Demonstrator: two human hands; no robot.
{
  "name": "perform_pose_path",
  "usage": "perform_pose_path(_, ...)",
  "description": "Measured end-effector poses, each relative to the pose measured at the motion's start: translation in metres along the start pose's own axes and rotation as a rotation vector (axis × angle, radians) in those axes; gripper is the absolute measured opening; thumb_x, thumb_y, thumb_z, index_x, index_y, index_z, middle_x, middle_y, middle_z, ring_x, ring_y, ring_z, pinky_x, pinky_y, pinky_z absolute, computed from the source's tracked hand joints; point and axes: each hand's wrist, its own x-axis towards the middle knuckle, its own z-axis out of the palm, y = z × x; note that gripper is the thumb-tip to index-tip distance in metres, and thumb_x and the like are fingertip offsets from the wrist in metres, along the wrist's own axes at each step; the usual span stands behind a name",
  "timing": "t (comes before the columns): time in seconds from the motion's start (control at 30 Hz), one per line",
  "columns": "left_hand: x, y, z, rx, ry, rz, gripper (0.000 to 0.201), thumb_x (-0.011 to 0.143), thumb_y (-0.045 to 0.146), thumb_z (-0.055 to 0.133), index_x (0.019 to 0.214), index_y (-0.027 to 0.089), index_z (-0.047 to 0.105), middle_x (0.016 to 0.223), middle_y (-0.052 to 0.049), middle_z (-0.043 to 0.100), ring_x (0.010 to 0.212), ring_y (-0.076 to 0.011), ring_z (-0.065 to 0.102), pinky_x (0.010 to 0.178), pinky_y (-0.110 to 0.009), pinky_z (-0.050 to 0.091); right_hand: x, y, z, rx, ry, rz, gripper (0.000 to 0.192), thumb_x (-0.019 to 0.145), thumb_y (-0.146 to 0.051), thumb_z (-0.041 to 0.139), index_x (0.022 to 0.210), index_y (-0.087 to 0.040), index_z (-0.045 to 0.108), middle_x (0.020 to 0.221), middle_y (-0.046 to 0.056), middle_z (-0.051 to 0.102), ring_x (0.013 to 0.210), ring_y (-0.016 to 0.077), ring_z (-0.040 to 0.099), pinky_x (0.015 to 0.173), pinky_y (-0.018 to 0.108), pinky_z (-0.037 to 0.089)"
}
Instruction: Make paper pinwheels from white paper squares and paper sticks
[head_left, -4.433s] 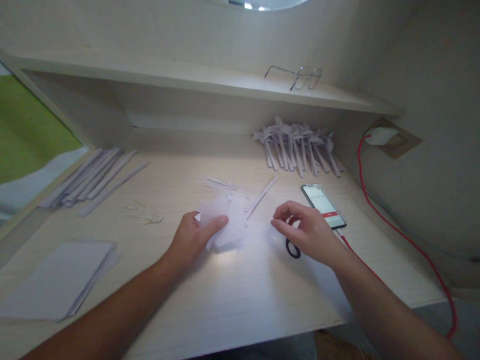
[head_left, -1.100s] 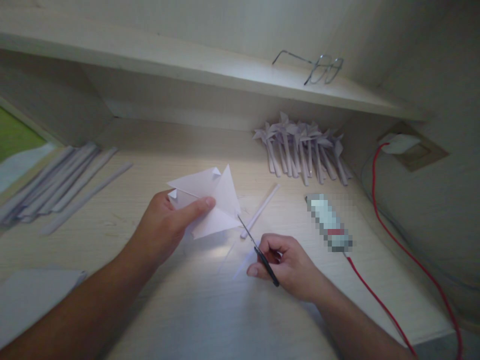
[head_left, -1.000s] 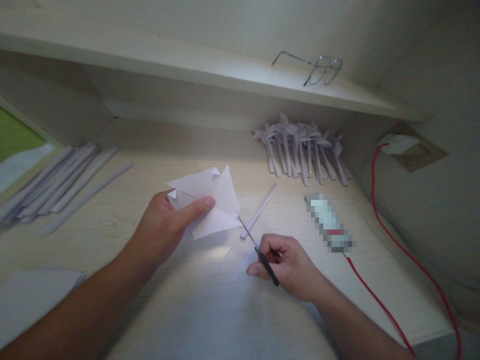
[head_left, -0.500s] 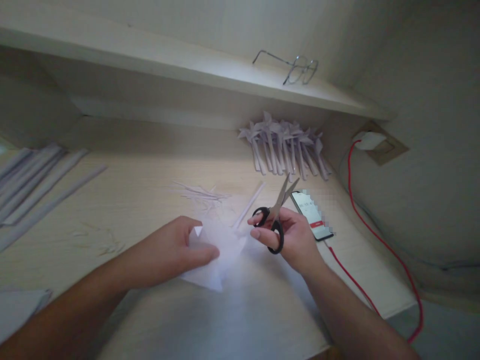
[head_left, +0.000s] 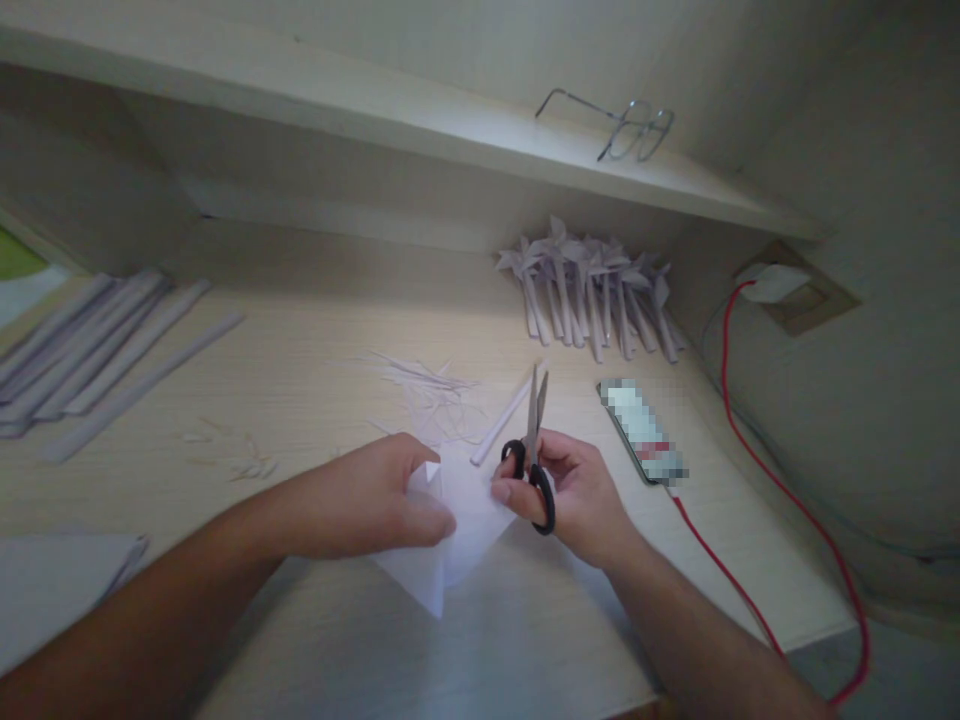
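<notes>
Between its thumb and fingers my left hand (head_left: 375, 495) pinches a folded sheet of white paper (head_left: 427, 575), one corner pointing down toward me. Black-handled scissors (head_left: 536, 440) are in my right hand (head_left: 574, 490), thumb and a finger through the loops. Their blades point away from me, slightly parted, and no paper lies between them. The right fingertips are close to the paper's right edge; I cannot tell if they touch it. Just beyond the paper lie a rolled paper stick (head_left: 506, 415) and a heap of thin paper strips (head_left: 431, 385).
Several white paper pinwheels (head_left: 589, 275) lie at the back right. A phone (head_left: 641, 430) with a red cable (head_left: 720, 560) is right of my hand. Paper rolls (head_left: 112, 345), small scraps (head_left: 251, 467) and stacked paper (head_left: 67, 590) lie left. Glasses (head_left: 637, 130) rest on the shelf (head_left: 337, 110).
The scissor blades have come closer together and swung more upright. My right hand has drawn slightly nearer the paper, which is still in my left hand. The whole view has shifted a little.
</notes>
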Motion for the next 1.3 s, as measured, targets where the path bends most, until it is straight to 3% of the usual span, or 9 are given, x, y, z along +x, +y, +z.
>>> perform_pose_path(0.17, -0.001, 0.002, 0.0, 0.009, -0.029, -0.026, 0.016, 0.069, 0.02, 0.061, 0.075, 0.021, 0.077, 0.065, 0.002, 0.071, 0.054, -0.0167, 0.063, 0.048, -0.021, 0.04, -0.001, 0.001, 0.0, -0.054, -0.089, -0.025, 0.01, 0.065, -0.016, 0.076, 0.071, -0.019, 0.069, 0.07, 0.0, 0.068, 0.067, 0.0155, 0.057, 0.068, 0.03, 0.045)
perform_pose_path(0.27, 0.0, 0.0, -0.002, -0.029, -0.035, -0.017, 0.018, 0.068, 0.019, 0.063, 0.077, 0.022, 0.078, 0.068, 0.002, 0.073, 0.057, -0.0181, 0.065, 0.05, -0.022, 0.043, 0.0, 0.001, 0.001, -0.033, -0.072, 0.008, 0.008, 0.065, -0.017, 0.075, 0.069, -0.019, 0.068, 0.067, 0.0, 0.066, 0.065, 0.0153, 0.056, 0.067, 0.03, 0.044)
perform_pose_path(0.37, 0.004, -0.004, -0.007, -0.076, 0.006, 0.01, 0.015, 0.072, 0.022, 0.068, 0.081, 0.023, 0.079, 0.073, 0.001, 0.076, 0.062, -0.0191, 0.068, 0.054, -0.022, 0.046, 0.003, 0.004, 0.002, 0.018, 0.015, 0.033, 0.011, 0.066, -0.021, 0.077, 0.069, -0.018, 0.067, 0.067, 0.0, 0.065, 0.065, 0.0151, 0.055, 0.064, 0.029, 0.043)
perform_pose_path(0.53, 0.016, -0.006, -0.006, -0.366, 0.348, 0.184, 0.034, 0.074, 0.035, 0.079, 0.105, 0.021, 0.076, 0.097, -0.006, 0.079, 0.081, -0.0233, 0.073, 0.069, -0.028, 0.056, 0.009, 0.015, 0.002, 0.129, 0.251, 0.046, 0.015, 0.068, -0.025, 0.079, 0.071, -0.019, 0.065, 0.068, -0.002, 0.066, 0.061, 0.013, 0.055, 0.059, 0.026, 0.043)
perform_pose_path(0.63, 0.021, -0.005, 0.009, -0.612, 0.334, 0.239, 0.043, 0.078, 0.042, 0.075, 0.115, 0.019, 0.073, 0.11, -0.01, 0.078, 0.094, -0.028, 0.074, 0.081, -0.036, 0.059, 0.012, 0.019, 0.002, 0.161, 0.396, 0.024, 0.017, 0.07, -0.027, 0.08, 0.075, -0.019, 0.066, 0.072, -0.001, 0.067, 0.065, 0.0144, 0.058, 0.062, 0.026, 0.046)
perform_pose_path(0.73, 0.024, -0.005, 0.026, -0.519, 0.322, 0.174, 0.044, 0.074, 0.043, 0.079, 0.109, 0.017, 0.076, 0.112, -0.011, 0.079, 0.1, -0.0317, 0.074, 0.085, -0.037, 0.058, 0.01, 0.021, 0.006, 0.134, 0.44, 0.004, 0.015, 0.072, -0.028, 0.079, 0.076, -0.019, 0.067, 0.073, 0.001, 0.068, 0.066, 0.0153, 0.06, 0.064, 0.027, 0.047)
perform_pose_path(0.93, 0.026, -0.005, 0.039, -0.394, 0.612, 0.047, 0.037, 0.074, 0.045, 0.079, 0.096, 0.015, 0.079, 0.099, -0.01, 0.081, 0.094, -0.0328, 0.075, 0.082, -0.038, 0.058, -0.001, 0.02, 0.015, 0.026, 0.339, -0.062, 0.014, 0.074, -0.026, 0.081, 0.078, -0.02, 0.069, 0.078, 0.002, 0.07, 0.07, 0.0165, 0.062, 0.069, 0.029, 0.05)
perform_pose_path(1.17, 0.023, -0.008, 0.028, -0.473, 0.632, 0.088, 0.044, 0.075, 0.046, 0.079, 0.106, 0.015, 0.076, 0.108, -0.012, 0.08, 0.095, -0.0316, 0.074, 0.083, -0.038, 0.058, -0.001, 0.017, 0.003, 0.134, 0.109, -0.087, 0.02, 0.073, -0.028, 0.085, 0.09, -0.021, 0.076, 0.088, 0.004, 0.075, 0.079, 0.0193, 0.068, 0.077, 0.032, 0.053)
perform_pose_path(1.3, 0.022, -0.006, 0.031, -0.407, 0.618, 0.066, 0.038, 0.075, 0.045, 0.078, 0.097, 0.015, 0.078, 0.098, -0.01, 0.081, 0.09, -0.031, 0.074, 0.079, -0.037, 0.057, 0.0, 0.017, 0.005, 0.1, 0.125, -0.038, 0.018, 0.07, -0.024, 0.085, 0.084, -0.02, 0.074, 0.085, 0.003, 0.074, 0.077, 0.0183, 0.067, 0.074, 0.03, 0.051)
